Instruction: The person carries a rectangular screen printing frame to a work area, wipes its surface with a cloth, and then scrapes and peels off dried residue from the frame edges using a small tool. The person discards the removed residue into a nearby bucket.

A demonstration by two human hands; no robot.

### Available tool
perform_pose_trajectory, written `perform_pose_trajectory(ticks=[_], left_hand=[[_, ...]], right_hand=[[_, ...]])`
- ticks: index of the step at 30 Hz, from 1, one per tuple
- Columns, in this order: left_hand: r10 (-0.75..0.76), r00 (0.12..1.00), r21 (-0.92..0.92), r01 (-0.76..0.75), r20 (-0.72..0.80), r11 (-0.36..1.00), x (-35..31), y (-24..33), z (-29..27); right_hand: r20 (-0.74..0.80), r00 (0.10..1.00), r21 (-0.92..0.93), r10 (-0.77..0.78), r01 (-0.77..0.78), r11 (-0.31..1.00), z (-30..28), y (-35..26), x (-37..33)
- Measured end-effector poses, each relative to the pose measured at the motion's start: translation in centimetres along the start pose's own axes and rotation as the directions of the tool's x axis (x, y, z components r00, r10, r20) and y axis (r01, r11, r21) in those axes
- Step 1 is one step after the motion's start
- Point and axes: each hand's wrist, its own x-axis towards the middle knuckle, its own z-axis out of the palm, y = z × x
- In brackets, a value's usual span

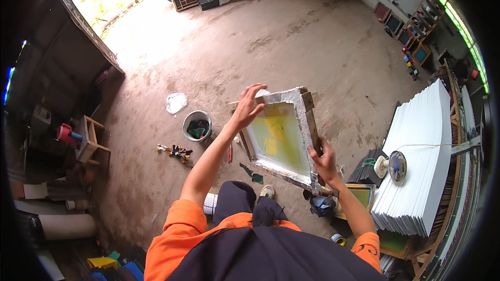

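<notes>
A screen printing frame (284, 136) is tilted up in front of me. Its wooden border is covered in silvery tape, and the pale mesh carries a yellow patch. My left hand (248, 107) is at the upper left corner, thumb on the mesh side and fingers reaching over the top edge. Beside those fingertips shows a small white piece (262, 92), too small to name. Around the right edge, low down, my right hand (325, 162) is closed, its fingers partly hidden behind the wood.
A grey bucket (197, 126) with dark cloths stands on the concrete floor, near a white crumpled bag (176, 102). To the right, a fan (397, 166) sits by a tall stack of white sheets (416, 151). A black plastic bag (323, 205) lies close to my feet.
</notes>
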Motion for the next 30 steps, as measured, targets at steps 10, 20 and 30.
perform_pose_trajectory(ticks=[10,20,30], left_hand=[[-0.302,0.953,-0.109,0.298,-0.017,0.948,1.9,-9.3,0.5],[-0.678,0.733,-0.279,0.641,-0.055,0.715,1.8,-25.7,-1.5],[-0.727,0.476,-0.41,0.865,0.495,0.288,2.0,-22.3,1.2]], right_hand=[[0.286,0.953,0.466,0.099,-0.229,0.855,-2.7,4.5,9.4],[-0.24,0.709,0.641,0.663,-0.397,0.657,19.1,13.0,10.1],[-0.669,0.493,0.405,0.556,-0.386,0.829,20.4,18.2,7.3]])
